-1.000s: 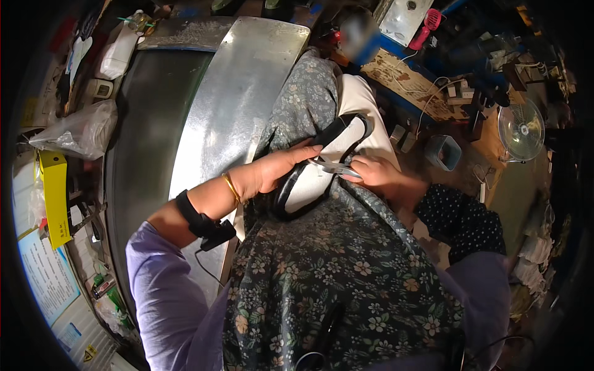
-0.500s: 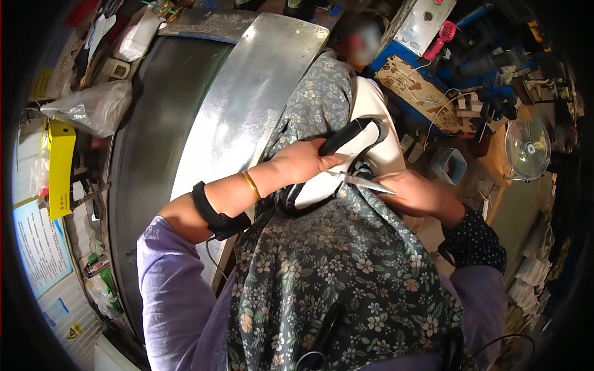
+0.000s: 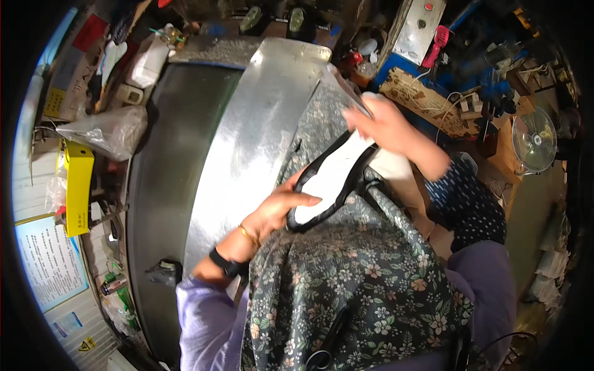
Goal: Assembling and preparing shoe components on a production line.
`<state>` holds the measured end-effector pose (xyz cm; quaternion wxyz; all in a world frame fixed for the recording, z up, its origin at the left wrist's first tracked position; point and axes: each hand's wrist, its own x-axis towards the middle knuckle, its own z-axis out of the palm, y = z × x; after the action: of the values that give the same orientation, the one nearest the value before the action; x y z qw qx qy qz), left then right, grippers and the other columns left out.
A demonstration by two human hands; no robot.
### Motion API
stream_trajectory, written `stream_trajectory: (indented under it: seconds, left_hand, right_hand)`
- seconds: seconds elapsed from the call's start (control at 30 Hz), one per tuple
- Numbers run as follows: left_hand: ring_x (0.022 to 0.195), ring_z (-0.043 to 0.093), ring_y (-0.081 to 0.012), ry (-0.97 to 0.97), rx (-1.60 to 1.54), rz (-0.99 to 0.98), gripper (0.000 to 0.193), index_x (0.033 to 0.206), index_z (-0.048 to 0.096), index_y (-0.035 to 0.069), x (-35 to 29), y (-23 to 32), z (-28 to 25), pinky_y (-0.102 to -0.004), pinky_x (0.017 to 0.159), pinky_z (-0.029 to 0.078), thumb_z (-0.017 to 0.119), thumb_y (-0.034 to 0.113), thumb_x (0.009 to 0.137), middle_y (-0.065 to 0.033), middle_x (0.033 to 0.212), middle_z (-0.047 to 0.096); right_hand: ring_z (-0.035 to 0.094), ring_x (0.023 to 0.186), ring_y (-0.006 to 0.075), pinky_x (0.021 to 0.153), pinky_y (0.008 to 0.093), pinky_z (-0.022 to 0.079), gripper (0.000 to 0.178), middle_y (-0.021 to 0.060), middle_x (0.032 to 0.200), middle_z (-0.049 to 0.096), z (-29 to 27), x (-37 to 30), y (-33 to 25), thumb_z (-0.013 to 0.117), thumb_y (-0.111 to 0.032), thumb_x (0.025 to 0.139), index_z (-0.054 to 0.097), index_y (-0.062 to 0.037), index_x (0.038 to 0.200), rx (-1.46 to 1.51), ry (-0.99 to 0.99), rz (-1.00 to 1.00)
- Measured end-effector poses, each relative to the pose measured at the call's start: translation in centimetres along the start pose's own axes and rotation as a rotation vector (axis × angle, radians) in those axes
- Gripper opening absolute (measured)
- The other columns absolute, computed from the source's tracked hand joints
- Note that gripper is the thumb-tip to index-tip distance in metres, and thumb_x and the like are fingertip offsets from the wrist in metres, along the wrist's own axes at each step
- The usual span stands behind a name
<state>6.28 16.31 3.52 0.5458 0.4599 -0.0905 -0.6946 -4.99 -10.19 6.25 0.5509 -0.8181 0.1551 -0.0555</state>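
A black shoe upper with a white, sole-shaped underside [image 3: 334,173] rests tilted over my lap, its white face up. My left hand [image 3: 272,210] is closed round its near end, the thumb lying on the white surface. At the far end, my right hand [image 3: 390,127] is closed on a thin, long metal blade [image 3: 350,89] that slants up and to the left from the fingers. Its handle is hidden in the hand, so its exact kind does not show. A dark floral apron [image 3: 359,278] covers my lap beneath the shoe upper.
Left of me runs a dark belt [image 3: 179,154] with a shiny metal ledge [image 3: 241,136] beside it. A dark shoe [image 3: 164,272] lies on the belt. A yellow box [image 3: 79,191] stands far left; a fan [image 3: 533,142] and a pink hairbrush-shaped thing [image 3: 437,46] are on the right.
My right hand has moved up and away with the blade, from the middle of the shoe upper to its far end. My left hand has shifted nearer. The dark shoe on the belt has come into view.
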Motion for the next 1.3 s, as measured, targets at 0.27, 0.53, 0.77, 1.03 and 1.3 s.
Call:
stream_trajectory:
  seconds: [0.27, 0.53, 0.77, 1.03, 1.3]
  left_hand:
    - [0.107, 0.062, -0.0231, 0.518, -0.120, 0.305, 0.063, 0.136, 0.045, 0.001, -6.6, -0.8, 1.0, -0.0362, 0.096, 0.050, 0.070, 0.008, 0.078, -0.0115, 0.119, 0.062]
    - [0.102, 0.063, -0.0254, 0.723, -0.176, 0.302, 0.056, 0.132, 0.050, 0.002, -9.3, 0.8, 3.0, -0.0374, 0.091, 0.052, 0.063, 0.009, 0.078, -0.0112, 0.113, 0.064]
    - [0.119, 0.054, -0.0256, 0.730, 0.524, 0.816, 0.094, 0.148, 0.030, -0.002, -5.5, 4.0, 4.5, -0.0358, 0.100, 0.044, 0.079, 0.000, 0.068, -0.0184, 0.136, 0.050]
    - [0.139, 0.038, -0.0334, -0.207, 1.287, 0.906, 0.065, 0.139, 0.050, 0.005, 4.1, 5.8, 11.2, -0.0382, 0.111, 0.035, 0.076, 0.005, 0.079, -0.0215, 0.149, 0.039]
    - [0.104, 0.068, -0.0256, -0.005, 1.330, 0.424, 0.038, 0.123, 0.062, 0.003, 3.4, 3.3, 3.9, -0.0306, 0.088, 0.052, 0.069, 0.011, 0.087, -0.0156, 0.113, 0.069]
  right_hand:
    - [0.055, 0.061, 0.0162, 0.051, 0.0327, 0.046, 0.027, 0.0080, 0.072, 0.059, 8.2, 18.8, 5.5, 0.060, -0.026, 0.085, 0.059, 0.0002, 0.080, 0.384, 0.094, 0.294]
    - [0.060, 0.091, 0.0388, 0.080, 0.0446, 0.049, 0.042, 0.0240, 0.107, 0.059, 8.6, 16.6, 6.0, 0.057, -0.035, 0.090, 0.062, 0.0038, 0.104, -0.466, -0.091, 0.127]
    - [0.052, 0.124, 0.0344, 0.102, 0.0406, 0.044, 0.077, 0.0284, 0.136, 0.049, 5.9, 4.8, -1.3, 0.053, -0.049, 0.097, 0.021, -0.0047, 0.151, 0.402, -0.192, -0.222]
    - [0.044, 0.131, 0.0208, 0.108, 0.0323, 0.036, 0.096, 0.0169, 0.146, 0.042, -7.7, -5.6, -7.6, 0.074, -0.003, 0.070, 0.024, 0.0004, 0.151, 0.686, 0.440, -0.224]
    - [0.056, 0.120, 0.0247, 0.100, 0.0303, 0.042, 0.085, 0.0178, 0.139, 0.051, -27.0, -14.7, -5.4, 0.075, -0.011, 0.063, 0.047, -0.0144, 0.144, -0.619, 1.019, -0.026]
